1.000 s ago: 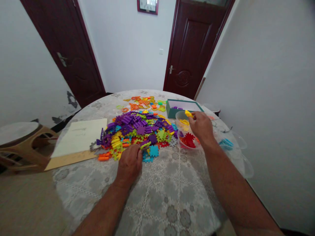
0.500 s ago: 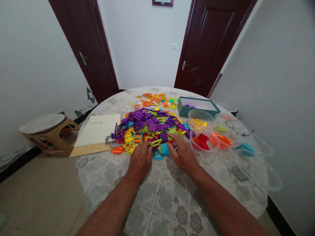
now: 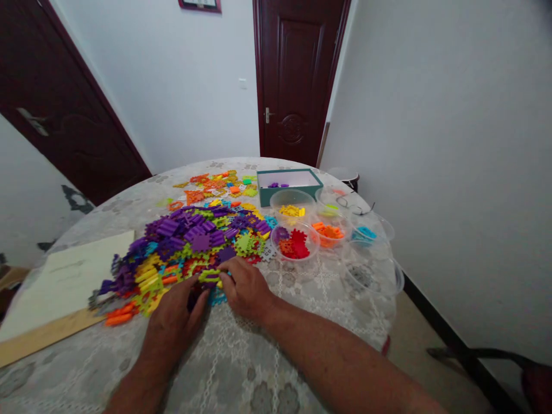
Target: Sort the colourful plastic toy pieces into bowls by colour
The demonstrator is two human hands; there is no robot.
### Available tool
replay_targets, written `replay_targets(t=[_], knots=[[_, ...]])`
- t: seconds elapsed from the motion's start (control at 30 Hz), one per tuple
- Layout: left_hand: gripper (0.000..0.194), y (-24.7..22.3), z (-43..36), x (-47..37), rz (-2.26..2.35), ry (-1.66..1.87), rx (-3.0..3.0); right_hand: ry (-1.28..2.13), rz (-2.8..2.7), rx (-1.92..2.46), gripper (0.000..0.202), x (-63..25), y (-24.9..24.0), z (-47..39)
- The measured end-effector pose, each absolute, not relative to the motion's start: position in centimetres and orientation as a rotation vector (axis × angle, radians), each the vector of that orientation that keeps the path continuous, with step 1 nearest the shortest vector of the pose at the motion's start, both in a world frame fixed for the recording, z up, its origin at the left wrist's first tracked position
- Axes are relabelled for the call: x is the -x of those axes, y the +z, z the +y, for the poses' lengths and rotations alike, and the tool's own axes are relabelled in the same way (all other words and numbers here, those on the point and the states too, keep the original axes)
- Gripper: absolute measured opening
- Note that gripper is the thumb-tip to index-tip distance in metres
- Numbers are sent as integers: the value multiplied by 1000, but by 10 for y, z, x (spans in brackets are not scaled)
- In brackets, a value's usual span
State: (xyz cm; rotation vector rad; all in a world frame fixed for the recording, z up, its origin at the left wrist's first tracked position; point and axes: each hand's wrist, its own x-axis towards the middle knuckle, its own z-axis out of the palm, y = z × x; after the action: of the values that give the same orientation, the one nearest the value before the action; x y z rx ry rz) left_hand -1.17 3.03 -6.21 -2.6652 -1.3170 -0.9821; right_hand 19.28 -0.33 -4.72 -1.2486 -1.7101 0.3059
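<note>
A lime-green plastic building piece with a toothed edge is between my hands, at the near edge of a colourful heap. My left hand is closed on its left end with thumb and fingers. At its right end, the curled fingers of my right hand pinch it; their tips are partly hidden. Light-blue pieces lie just below, on the tablecloth. Behind my hands spreads the heap of interlocking pieces, with many purple ones on top and yellow ones on the left.
Clear round tubs stand to the right, holding red gears, orange pieces, yellow pieces and blue pieces. A green box sits behind them. Flat orange pieces lie at the back. Paper and a wooden ruler lie left.
My view has swung to the right, so the table and heap appear further left. My right hand has come in to the right end of the lime-green piece, its fingers now curled.
</note>
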Motion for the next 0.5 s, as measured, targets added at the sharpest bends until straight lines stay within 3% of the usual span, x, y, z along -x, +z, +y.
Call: replay_targets(t=[0.33,0.5], knots=[[31,-58,30,11,-1315,-832,2624,576,-1386,1290,12,-188,-59,9],[30,-52,22,3,-1344,-818,2628,712,-1281,1307,21,-195,-57,5]])
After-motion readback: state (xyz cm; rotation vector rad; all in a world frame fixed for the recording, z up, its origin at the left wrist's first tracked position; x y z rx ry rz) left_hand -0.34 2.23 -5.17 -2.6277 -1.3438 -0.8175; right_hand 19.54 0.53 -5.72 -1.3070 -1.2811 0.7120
